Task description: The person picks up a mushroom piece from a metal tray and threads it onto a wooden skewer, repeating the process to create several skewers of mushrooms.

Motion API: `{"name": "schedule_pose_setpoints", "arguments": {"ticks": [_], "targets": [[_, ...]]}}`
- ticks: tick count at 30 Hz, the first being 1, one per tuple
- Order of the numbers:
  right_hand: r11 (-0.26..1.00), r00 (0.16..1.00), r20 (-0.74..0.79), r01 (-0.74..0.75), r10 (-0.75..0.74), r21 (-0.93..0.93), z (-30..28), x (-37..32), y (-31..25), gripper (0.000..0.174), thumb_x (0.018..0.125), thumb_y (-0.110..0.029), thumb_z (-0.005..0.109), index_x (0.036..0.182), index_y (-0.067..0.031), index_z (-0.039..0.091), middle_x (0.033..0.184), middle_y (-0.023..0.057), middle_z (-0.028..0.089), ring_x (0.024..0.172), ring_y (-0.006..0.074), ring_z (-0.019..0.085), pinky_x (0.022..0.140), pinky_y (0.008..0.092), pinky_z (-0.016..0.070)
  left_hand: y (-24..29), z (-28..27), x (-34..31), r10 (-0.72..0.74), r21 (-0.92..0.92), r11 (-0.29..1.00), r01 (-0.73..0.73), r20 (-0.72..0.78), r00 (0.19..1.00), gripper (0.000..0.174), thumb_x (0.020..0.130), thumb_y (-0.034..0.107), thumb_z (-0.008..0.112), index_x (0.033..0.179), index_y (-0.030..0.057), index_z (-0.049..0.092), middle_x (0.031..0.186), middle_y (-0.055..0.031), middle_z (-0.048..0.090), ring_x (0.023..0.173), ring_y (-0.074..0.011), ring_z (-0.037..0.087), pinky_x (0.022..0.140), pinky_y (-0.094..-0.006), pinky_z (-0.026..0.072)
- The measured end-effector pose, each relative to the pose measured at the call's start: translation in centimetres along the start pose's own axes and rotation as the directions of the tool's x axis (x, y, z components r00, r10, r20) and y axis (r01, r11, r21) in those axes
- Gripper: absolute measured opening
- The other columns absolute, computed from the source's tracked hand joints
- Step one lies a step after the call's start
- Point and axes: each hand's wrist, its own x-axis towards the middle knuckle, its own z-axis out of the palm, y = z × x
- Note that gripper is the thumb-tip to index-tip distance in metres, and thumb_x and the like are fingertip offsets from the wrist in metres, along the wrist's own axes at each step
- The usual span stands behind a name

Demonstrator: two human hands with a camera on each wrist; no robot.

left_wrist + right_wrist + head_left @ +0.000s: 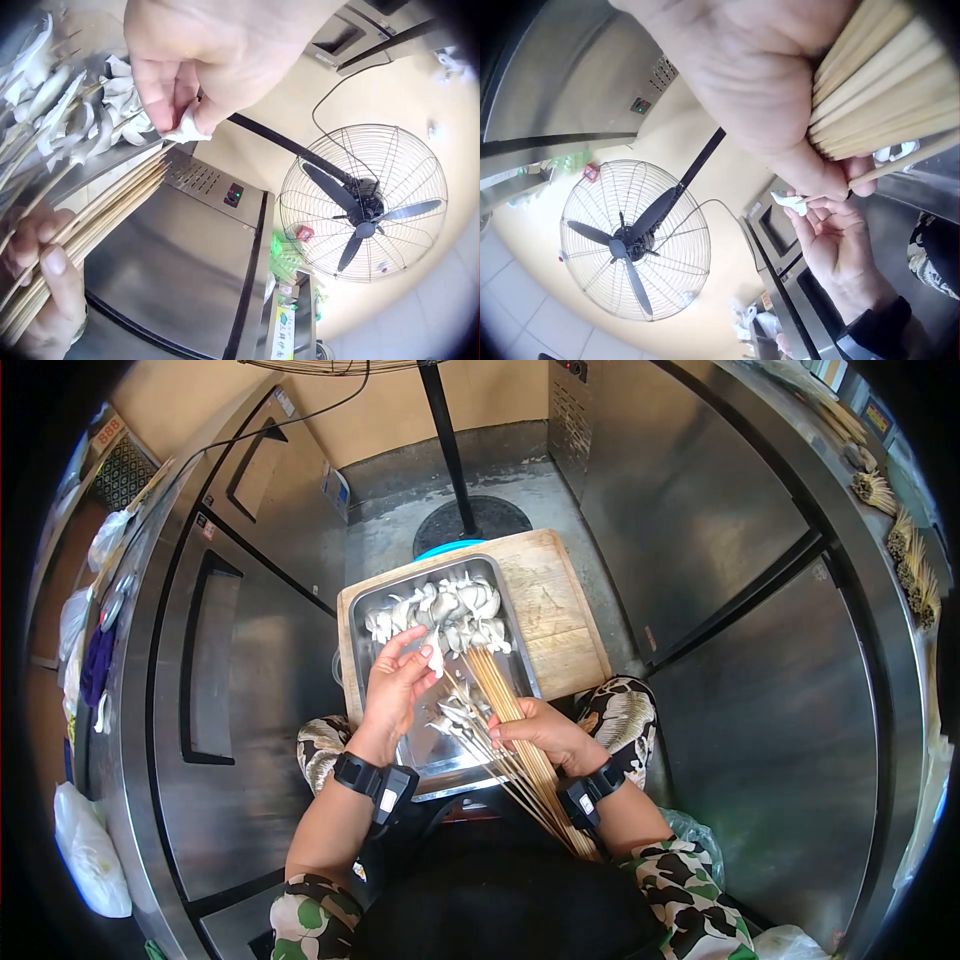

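Observation:
My left hand (392, 688) pinches a white curled piece of food (436, 656) between thumb and fingertips, over the metal tray (416, 748). A thick bundle of bamboo skewers (498, 688) lies in the grip of my right hand (548, 734), points toward the tray. From that hand's fingertips a single skewer (900, 165) stretches to the white piece, its tip overlapping it in the right wrist view. Loose grey-white pieces (440, 605) heap in the tray's far half. Nearer me, several skewers with threaded pieces (460, 715) rest in the tray.
Beneath the tray is a wooden board (550, 605), in front of my knees. Steel cabinets stand left (250, 660) and right (730, 580). A fan (365, 225) rises from a round black base (500, 515) behind the board. Bundled sticks (915, 575) line the right counter.

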Motion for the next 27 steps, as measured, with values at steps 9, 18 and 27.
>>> {"name": "schedule_pose_setpoints", "arguments": {"ticks": [9, 18, 27], "targets": [[0.999, 0.998, -0.059, 0.018, -0.019, -0.026, 0.1, 0.2, 0.3, 0.011, 0.076, -0.006, 0.065, 0.085, -0.0026, 0.060, 0.071, 0.0043, 0.062, 0.059, 0.0073, 0.054, 0.057, 0.0190, 0.0428, -1.7, 1.1, -1.0, 0.034, 0.127, 0.992, -0.022, -0.095, 0.995, 0.025, 0.084, 0.006, 0.061, 0.109, 0.0098, 0.059, 0.076, 0.0014, 0.058, 0.069, -0.0048, 0.054, 0.060, -0.0187, 0.0472], [0.995, 0.994, -0.089, 0.047, -0.055, -0.088, 0.6, 0.1, 0.1, 0.010, 0.074, -0.007, 0.066, 0.081, -0.0033, 0.060, 0.072, 0.0007, 0.060, 0.063, 0.0068, 0.055, 0.060, 0.0206, 0.0437, -1.9, 1.6, -2.0, -0.050, 0.065, 0.996, 0.062, -0.175, 0.983, 0.025, 0.083, 0.008, 0.063, 0.108, 0.0069, 0.058, 0.079, -0.0004, 0.056, 0.068, -0.0073, 0.053, 0.061, -0.0195, 0.0481], [0.963, 0.985, -0.140, 0.063, -0.102, -0.263, 1.0, 0.5, 0.2, 0.009, 0.075, -0.006, 0.065, 0.082, -0.0027, 0.060, 0.073, -0.0005, 0.059, 0.065, 0.0057, 0.054, 0.060, 0.0204, 0.0434, -3.6, 2.3, -3.9, -0.155, 0.062, 0.984, 0.168, -0.180, 0.971, 0.026, 0.084, 0.009, 0.062, 0.108, 0.0070, 0.057, 0.081, -0.0010, 0.057, 0.070, -0.0081, 0.053, 0.063, -0.0207, 0.0485]]}}
